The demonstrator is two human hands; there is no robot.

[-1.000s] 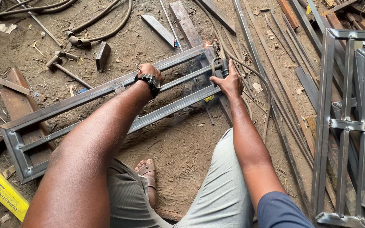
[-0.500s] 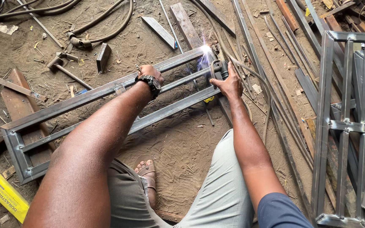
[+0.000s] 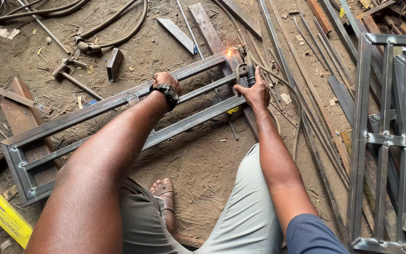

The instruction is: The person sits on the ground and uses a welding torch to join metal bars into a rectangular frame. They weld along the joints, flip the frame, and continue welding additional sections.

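A long rectangular steel frame [image 3: 104, 104] lies on the dirt floor, running from lower left to upper right. My left hand [image 3: 167, 81], with a black wristwatch on the wrist, rests on the frame's upper rail. My right hand [image 3: 255, 90] grips a welding electrode holder [image 3: 246, 71] at the frame's far right end. A small orange glow [image 3: 229, 52] sits at the frame's top right corner, just beyond the holder. A cable runs from the holder down to the right.
A second steel frame [image 3: 386, 136] stands at the right. Loose metal bars [image 3: 301, 66], hoses [image 3: 104, 23] and a hammer [image 3: 69, 73] lie about on the dirt. A yellow box [image 3: 1, 211] sits at lower left. My sandalled foot [image 3: 164, 190] is beneath the frame.
The bright white welding arc of half a second ago has faded to a small orange glow at the frame's corner. Both hands stay in place.
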